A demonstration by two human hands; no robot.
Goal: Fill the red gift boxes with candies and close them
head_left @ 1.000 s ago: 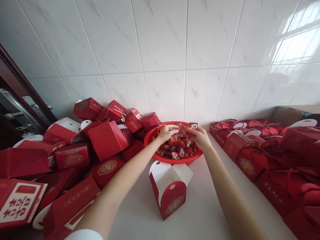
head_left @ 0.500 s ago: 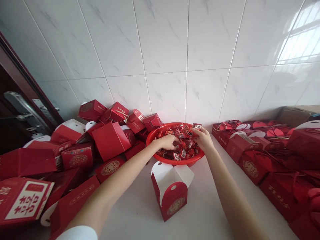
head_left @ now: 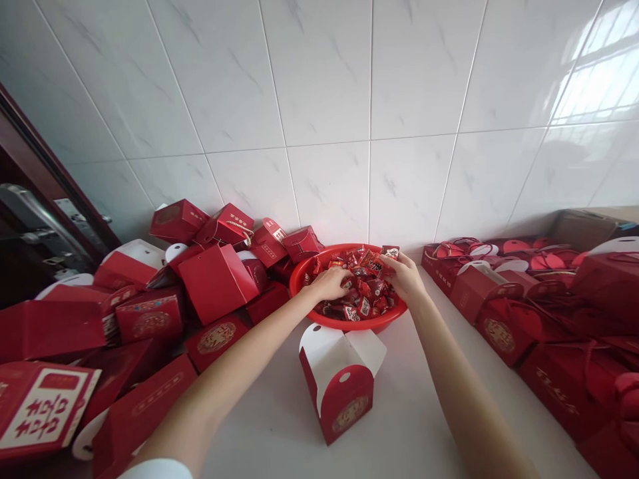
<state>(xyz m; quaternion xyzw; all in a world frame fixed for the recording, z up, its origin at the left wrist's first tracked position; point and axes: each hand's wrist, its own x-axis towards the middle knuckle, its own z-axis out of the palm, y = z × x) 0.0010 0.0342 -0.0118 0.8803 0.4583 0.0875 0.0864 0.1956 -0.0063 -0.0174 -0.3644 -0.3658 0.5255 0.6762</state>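
Observation:
A red plastic basket [head_left: 357, 325] full of candies in red wrappers [head_left: 368, 286] stands near the wall. Over its left half is my left hand [head_left: 331, 283], fingers curled down among the candies; what they pinch, if anything, is hidden. My right hand [head_left: 405, 278] is at the basket's right side, its thumb and fingers closed on a wrapped candy [head_left: 391, 251] with a dark and white print. In front of the basket an open red gift box [head_left: 345, 407] stands upright, its white-lined flaps spread; its bottom is out of sight.
Many red gift boxes [head_left: 214, 279] lie heaped at the left, some tipped over. Rows of red boxes with cord handles [head_left: 504, 332] fill the right side. A tiled wall [head_left: 329, 186] is behind, a door handle [head_left: 34, 206] at the far left.
My left hand has shifted slightly left and up within the basket. My right hand stays nearly in place with its candy. The view has moved a little.

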